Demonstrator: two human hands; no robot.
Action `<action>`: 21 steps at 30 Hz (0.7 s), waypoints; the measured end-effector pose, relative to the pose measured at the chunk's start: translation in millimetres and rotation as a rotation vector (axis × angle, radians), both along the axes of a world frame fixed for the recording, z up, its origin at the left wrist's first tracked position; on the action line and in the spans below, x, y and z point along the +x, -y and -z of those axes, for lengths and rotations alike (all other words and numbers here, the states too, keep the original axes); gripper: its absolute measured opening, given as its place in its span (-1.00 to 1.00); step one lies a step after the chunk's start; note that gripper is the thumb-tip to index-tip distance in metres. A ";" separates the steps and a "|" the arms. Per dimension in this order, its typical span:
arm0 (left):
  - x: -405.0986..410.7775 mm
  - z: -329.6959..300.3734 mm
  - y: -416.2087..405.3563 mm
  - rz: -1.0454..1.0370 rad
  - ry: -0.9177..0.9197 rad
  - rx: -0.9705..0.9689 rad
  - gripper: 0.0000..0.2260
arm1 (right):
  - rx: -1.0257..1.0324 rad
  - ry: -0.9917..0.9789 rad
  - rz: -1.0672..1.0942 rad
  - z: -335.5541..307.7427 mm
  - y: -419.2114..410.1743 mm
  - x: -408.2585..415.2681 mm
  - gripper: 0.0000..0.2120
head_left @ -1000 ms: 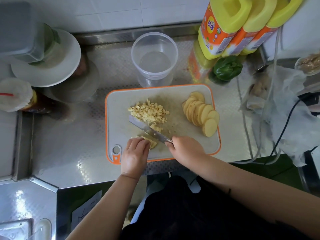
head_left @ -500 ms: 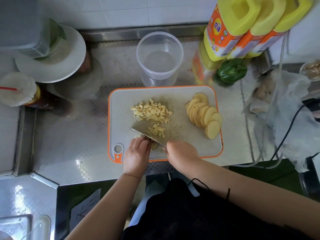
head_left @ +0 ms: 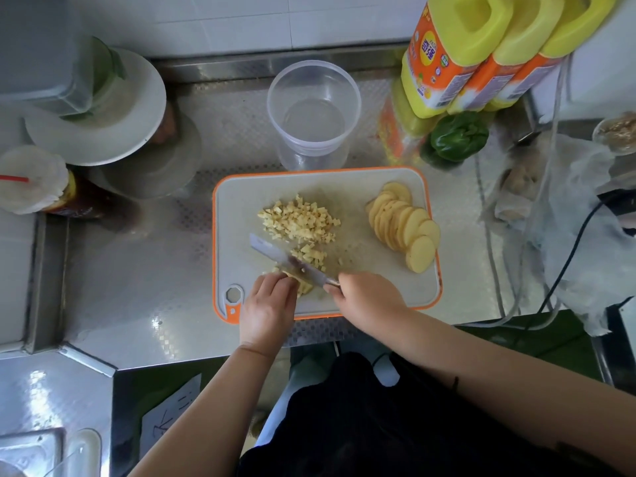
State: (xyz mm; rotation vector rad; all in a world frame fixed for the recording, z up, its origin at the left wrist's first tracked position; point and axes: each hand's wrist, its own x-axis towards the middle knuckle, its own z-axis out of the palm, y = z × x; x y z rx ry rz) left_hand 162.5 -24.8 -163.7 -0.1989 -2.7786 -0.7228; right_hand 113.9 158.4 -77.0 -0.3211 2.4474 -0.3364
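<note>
A white cutting board with an orange rim point(head_left: 361, 187) lies on the steel counter. On it sit a heap of diced potato point(head_left: 298, 220), a smaller heap point(head_left: 311, 253) by the blade, and a fanned row of potato slices point(head_left: 404, 225) at the right. My right hand point(head_left: 368, 299) grips the handle of a knife point(head_left: 285, 259), whose blade angles up and left across the board. My left hand point(head_left: 268, 306) curls its fingers over a stack of potato strips point(head_left: 304, 287) at the board's near edge, right next to the blade.
A clear plastic tub point(head_left: 313, 111) stands just behind the board. Yellow oil bottles point(head_left: 457, 53) and a green pepper point(head_left: 459, 136) are at the back right, plastic bags and cables point(head_left: 564, 215) at the right. White plates point(head_left: 99, 132) and a lidded cup point(head_left: 31, 180) stand at the left.
The knife keeps chopping: a smaller heap of dice has formed by the blade, and the strips under my left hand have shortened. Both hands stay at the board's near edge.
</note>
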 end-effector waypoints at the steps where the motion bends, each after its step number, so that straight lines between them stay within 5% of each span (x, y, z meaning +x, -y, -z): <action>1: 0.6 -0.4 -0.6 0.003 0.008 -0.007 -0.81 | 0.008 -0.035 -0.035 -2.5 1.9 3.5 -0.67; 12: -2.6 5.2 -1.3 -0.008 0.017 0.022 -0.79 | 0.106 -0.060 -0.077 20.9 16.9 12.4 -0.88; 17: -2.4 8.3 0.7 -0.004 0.013 0.037 -0.81 | 0.076 -0.037 -0.040 23.2 17.7 13.4 -0.67; 21: -1.0 7.7 2.2 0.025 0.008 0.035 -0.82 | -0.023 0.198 0.184 27.5 13.1 -4.9 -0.63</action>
